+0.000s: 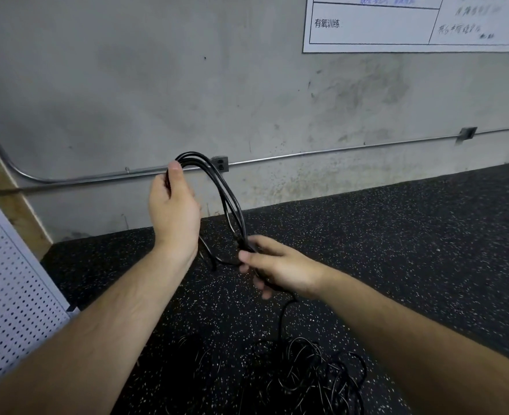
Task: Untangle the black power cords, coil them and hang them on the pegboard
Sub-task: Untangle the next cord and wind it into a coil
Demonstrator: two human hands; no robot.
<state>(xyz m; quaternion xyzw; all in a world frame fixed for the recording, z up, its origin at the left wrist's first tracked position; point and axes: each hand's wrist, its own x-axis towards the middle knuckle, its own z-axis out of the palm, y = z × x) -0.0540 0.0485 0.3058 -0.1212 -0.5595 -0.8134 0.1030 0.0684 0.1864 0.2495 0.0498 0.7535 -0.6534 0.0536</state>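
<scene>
- I see the left hand (173, 211) raised, its fingers curled round the top of the coiled black cord (227, 196). The thumb presses on the strands where they bend over.
- The right hand (277, 266) sits lower and to the right. Its fingers and thumb grip the bottom of the same coil, where the loops gather together.
- Between the two sets of fingers the loops arc up and over, off the floor. I cannot tell exactly how many strands there are.
- A short loose end hangs just below the left wrist, to the left of the right fingertips.
- From under the right palm a single strand (283, 313) drops to a tangled pile of black cords (307, 375), which lies on the floor (411, 235) well below the right fingers.
- The white pegboard (10, 295) stands at the left edge, well to the left of the left fingers and lower.
- Behind the left fingers is a grey wall (127, 85) with a metal conduit (307, 152). An outlet box (219, 164) shows just right of the coil's top.
- A white chart (396, 25) hangs high up, far above the right fingers.
</scene>
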